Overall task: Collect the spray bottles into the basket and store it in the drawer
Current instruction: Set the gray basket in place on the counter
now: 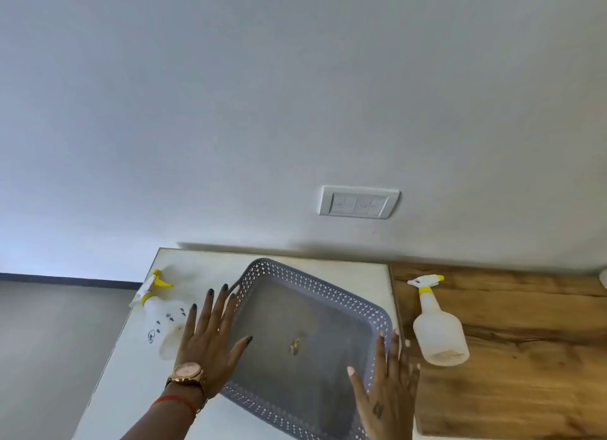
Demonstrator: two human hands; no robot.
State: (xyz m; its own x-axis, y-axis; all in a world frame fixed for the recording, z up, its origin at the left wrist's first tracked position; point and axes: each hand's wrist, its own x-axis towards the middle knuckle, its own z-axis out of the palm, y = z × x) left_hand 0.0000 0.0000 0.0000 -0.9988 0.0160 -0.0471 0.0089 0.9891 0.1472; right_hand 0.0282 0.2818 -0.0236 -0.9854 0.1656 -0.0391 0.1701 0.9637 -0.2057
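A grey perforated plastic basket (315, 285) sits on the white cabinet top (203, 259), holding nothing but a small scrap. My left hand (210, 344) is spread flat over the basket's left rim, fingers apart, gripping nothing. My right hand (387, 390) is open against the basket's right rim. A white spray bottle with a yellow trigger (164, 321) lies to the left of the basket, partly behind my left hand. A second white spray bottle (438, 331) stands on the wooden surface to the right.
The wooden countertop (525, 341) adjoins the white cabinet top on the right. A wall with a white switch plate (358, 202) rises behind both. The grey floor (49, 341) lies past the cabinet's left edge. No drawer is in view.
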